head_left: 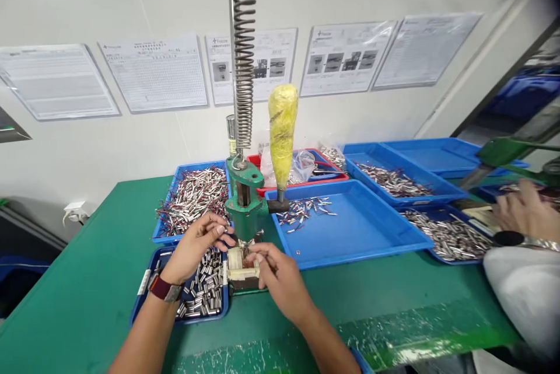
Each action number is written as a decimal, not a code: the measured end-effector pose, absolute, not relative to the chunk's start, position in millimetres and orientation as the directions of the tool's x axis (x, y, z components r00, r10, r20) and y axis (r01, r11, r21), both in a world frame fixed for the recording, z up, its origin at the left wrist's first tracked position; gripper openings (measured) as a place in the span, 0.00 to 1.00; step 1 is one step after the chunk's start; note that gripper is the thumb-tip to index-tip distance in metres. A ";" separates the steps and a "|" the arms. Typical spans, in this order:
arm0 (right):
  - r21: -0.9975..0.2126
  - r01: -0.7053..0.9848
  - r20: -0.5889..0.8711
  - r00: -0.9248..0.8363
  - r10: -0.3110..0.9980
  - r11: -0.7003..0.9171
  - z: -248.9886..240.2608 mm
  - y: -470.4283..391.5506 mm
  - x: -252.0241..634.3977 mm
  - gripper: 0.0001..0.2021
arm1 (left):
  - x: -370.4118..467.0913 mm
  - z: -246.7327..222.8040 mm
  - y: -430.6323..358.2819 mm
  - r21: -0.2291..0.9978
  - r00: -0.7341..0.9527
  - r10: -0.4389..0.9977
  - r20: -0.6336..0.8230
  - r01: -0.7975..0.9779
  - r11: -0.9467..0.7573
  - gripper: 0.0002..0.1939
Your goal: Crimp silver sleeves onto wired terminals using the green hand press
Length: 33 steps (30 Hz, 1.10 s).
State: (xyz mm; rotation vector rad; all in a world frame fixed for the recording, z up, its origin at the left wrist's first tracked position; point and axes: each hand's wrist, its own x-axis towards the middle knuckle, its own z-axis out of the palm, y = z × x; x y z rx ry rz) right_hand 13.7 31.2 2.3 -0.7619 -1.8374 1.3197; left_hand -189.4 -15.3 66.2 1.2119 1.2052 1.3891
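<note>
My left hand (205,243), with a dark red wristband, has its fingers pinched together just left of the working point of a green hand press (245,219). Opposite it, the fingers of my right hand (280,275) are closed at the press's pale, tape-wrapped fixture (236,260). Whatever lies between the fingers of either hand is too small to make out. Beneath my left hand sits a dark blue tray of bare metal cylinders (203,292). The press lever, its grip wrapped in yellow (283,129), stands upright above my right hand.
Behind my left hand is a blue tray of wired metal parts (196,193). A larger blue tray (350,228) right of the press holds some wired parts (306,210). A red tray (315,182) stands behind. At far right, a co-worker's hand (527,213) is by another press.
</note>
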 end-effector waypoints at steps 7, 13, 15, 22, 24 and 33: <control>-0.840 0.236 0.272 -0.595 0.756 0.488 1.4 27.3 0.5 0.12 | -171.2 30.6 -6.2 0.956 -0.229 0.972 0.050 -0.271 -0.113 0.11; -0.760 0.394 0.177 -0.639 0.748 0.516 2.1 25.9 -2.3 0.15 | -169.5 32.3 -7.0 0.950 -0.217 0.975 0.055 -0.288 -0.118 0.09; -0.751 0.403 0.162 -0.655 0.738 0.523 2.2 26.3 -3.0 0.16 | -169.1 32.7 -7.5 0.959 -0.217 0.973 0.080 -0.248 -0.134 0.09; -0.737 0.423 0.121 -0.685 0.718 0.527 2.0 28.4 -5.2 0.17 | -170.0 29.7 -6.4 0.957 -0.265 0.961 0.075 -0.251 -0.143 0.10; -0.737 0.432 0.108 -0.684 0.722 0.520 2.9 27.9 -5.2 0.17 | -168.9 29.5 -5.5 0.960 -0.257 0.965 0.058 -0.251 -0.125 0.09; -0.733 0.411 0.151 -0.679 0.719 0.542 -2.2 26.3 -3.3 0.17 | -152.2 24.3 -3.2 0.951 -0.253 0.954 0.161 -0.218 -0.218 0.09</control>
